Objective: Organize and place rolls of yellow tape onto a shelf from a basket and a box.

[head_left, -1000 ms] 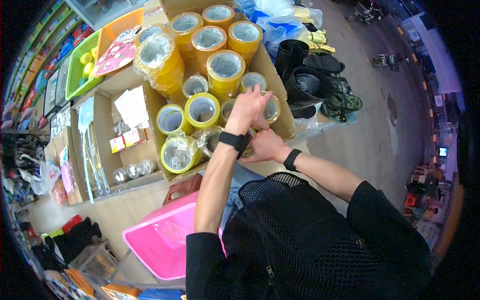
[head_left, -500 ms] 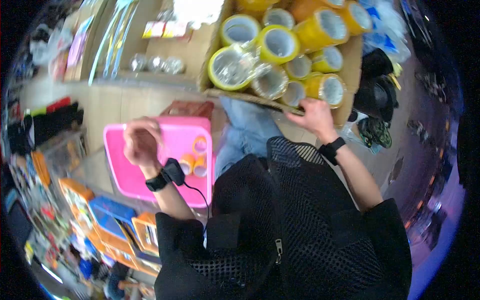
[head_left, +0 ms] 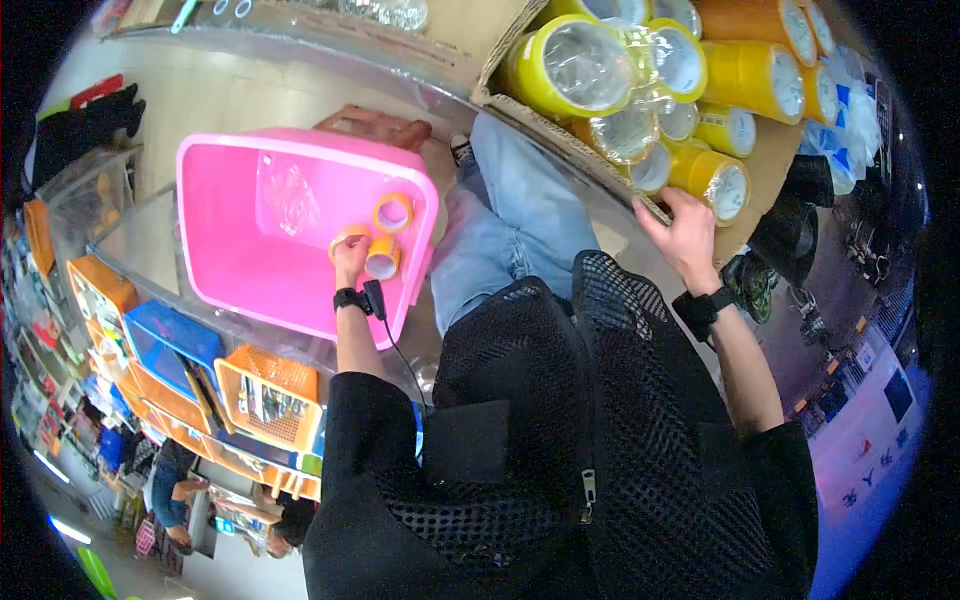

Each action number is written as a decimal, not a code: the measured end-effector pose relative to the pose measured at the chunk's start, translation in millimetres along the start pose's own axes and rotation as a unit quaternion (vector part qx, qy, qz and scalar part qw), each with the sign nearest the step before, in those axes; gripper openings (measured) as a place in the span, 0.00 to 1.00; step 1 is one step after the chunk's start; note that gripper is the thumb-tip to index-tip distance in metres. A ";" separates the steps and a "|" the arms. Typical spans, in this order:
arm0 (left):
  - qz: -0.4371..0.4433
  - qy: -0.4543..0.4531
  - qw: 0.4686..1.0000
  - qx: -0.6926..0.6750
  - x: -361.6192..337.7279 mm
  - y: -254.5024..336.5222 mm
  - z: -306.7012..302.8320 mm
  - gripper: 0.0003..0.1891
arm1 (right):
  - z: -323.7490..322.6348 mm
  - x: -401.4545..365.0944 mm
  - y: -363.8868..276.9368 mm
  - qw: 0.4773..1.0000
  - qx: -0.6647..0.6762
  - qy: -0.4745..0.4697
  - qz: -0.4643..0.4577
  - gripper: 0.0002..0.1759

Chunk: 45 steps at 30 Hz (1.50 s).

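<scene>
My left hand (head_left: pixel 351 260) is down inside a pink plastic tub (head_left: pixel 250 290), with its fingers closed on a yellow-orange roll of tape (head_left: pixel 345 238) near the tub's right side. Two similar rolls, an upper roll (head_left: pixel 381 213) and a lower roll (head_left: pixel 376 262), lie right beside it. A crumpled clear wrapper (head_left: pixel 290 195) rests against the tub's far wall. At upper right, my right hand (head_left: pixel 685 238) grips the near rim of a cardboard box (head_left: pixel 540 125). The box is filled with several yellow and amber tape rolls (head_left: pixel 715 185), some under clear film.
Left of my legs stand orange baskets (head_left: pixel 270 375) and a blue basket (head_left: pixel 165 345) with goods. A reddish-brown stool (head_left: pixel 375 128) is partly behind the tub. Plastic-wrapped items (head_left: pixel 855 125) lie right of the box. Other people (head_left: pixel 175 500) show at lower left.
My left hand has lowered from above the tub's left part to the tape rolls at its right, closing on one. My right hand stays on the box rim. The view has shifted.
</scene>
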<state>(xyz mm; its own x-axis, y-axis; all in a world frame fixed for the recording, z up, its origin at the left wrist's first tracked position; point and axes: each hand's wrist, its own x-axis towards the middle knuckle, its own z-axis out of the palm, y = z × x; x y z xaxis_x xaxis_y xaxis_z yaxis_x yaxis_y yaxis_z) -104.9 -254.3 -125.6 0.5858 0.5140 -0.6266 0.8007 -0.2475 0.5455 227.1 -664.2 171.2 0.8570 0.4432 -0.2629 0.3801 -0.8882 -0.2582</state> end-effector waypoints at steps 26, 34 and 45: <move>-0.413 0.018 0.717 -0.562 2.1 -21.8 20.7 0.39 | 4.2 3.0 4.3 0.999 -0.010 -0.044 -0.011 0.18; -0.196 0.145 0.825 -0.510 -46.4 34.0 -46.8 0.33 | 0.8 5.4 10.7 0.999 0.008 -0.032 -0.005 0.25; 0.136 0.222 0.901 -0.347 -135.3 228.9 -181.2 0.20 | -7.3 2.1 13.7 0.999 0.046 0.002 0.023 0.31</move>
<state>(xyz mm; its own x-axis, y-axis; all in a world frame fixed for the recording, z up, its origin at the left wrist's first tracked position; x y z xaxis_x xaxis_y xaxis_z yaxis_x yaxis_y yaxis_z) -23.6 -231.7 184.9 0.5174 0.8278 -0.2171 0.2742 0.0800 0.9583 236.6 -676.4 173.9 0.8738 0.4020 -0.2736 0.3072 -0.8925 -0.3303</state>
